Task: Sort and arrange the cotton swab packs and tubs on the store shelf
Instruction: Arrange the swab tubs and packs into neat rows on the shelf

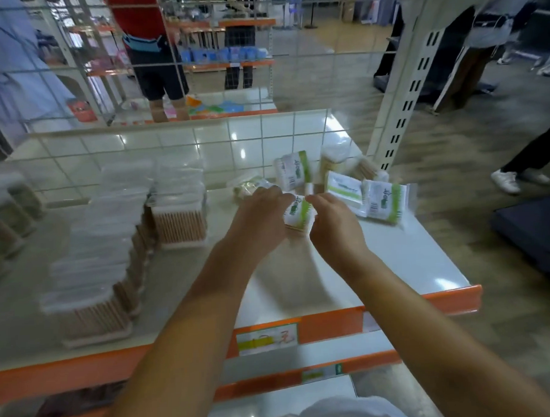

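Green-and-white plastic cotton swab pack (297, 211) sits between my 2 outstretched hands: left hand (261, 215) and right hand (333, 223) both grip it with curled fingers above the white metal shelf (409, 259).

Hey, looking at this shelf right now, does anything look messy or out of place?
Yes. The green-labelled swab packs at the shelf's back right lie jumbled at different angles, some overlapping, unlike the clear tubs stacked in rows on the left. Both hands, left and right, are on one pack from that heap.
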Demonstrator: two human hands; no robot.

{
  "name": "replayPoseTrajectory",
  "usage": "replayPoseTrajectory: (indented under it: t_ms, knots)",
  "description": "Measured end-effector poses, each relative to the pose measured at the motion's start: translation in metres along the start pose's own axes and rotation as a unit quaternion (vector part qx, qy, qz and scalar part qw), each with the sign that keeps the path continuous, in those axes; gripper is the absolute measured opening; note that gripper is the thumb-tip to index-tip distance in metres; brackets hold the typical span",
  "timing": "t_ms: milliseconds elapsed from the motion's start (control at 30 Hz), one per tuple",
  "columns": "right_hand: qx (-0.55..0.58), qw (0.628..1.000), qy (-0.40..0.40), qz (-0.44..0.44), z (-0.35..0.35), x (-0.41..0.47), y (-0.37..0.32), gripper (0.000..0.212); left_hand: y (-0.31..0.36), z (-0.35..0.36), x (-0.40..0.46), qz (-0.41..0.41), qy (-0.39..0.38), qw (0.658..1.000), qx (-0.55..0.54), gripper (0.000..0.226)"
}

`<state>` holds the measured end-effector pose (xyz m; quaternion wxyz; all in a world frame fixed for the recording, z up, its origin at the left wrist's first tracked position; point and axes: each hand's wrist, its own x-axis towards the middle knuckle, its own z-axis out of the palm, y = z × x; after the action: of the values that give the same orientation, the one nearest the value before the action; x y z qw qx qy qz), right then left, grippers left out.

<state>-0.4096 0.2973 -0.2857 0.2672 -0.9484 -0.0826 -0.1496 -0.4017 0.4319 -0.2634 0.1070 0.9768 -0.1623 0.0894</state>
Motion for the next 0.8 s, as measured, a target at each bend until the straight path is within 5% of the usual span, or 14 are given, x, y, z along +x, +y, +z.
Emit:
replayPoseTrajectory:
  t_ms: [300, 500, 800]
  knots:
    - [0.055, 0.994, 0.068, -0.072, 0.023, 0.016, 0.042, 0.048, 0.015, 0.034, 0.055, 0.001, -0.111, 0.991, 0.069, 0.062]
    - [0.116, 0.98, 0.087, -0.139, 0.027, 0.016, 0.047, 0.048, 0.011, 0.021, 0.066, -0.042, -0.163, 0.986, 0.019, 0.03]
    - [0.158, 0.98, 0.091, -0.075, 0.032, 0.015, 0.06, 0.035, 0.008, 0.023, 0.041, -0.049, -0.081, 0.99, 0.1, 0.052]
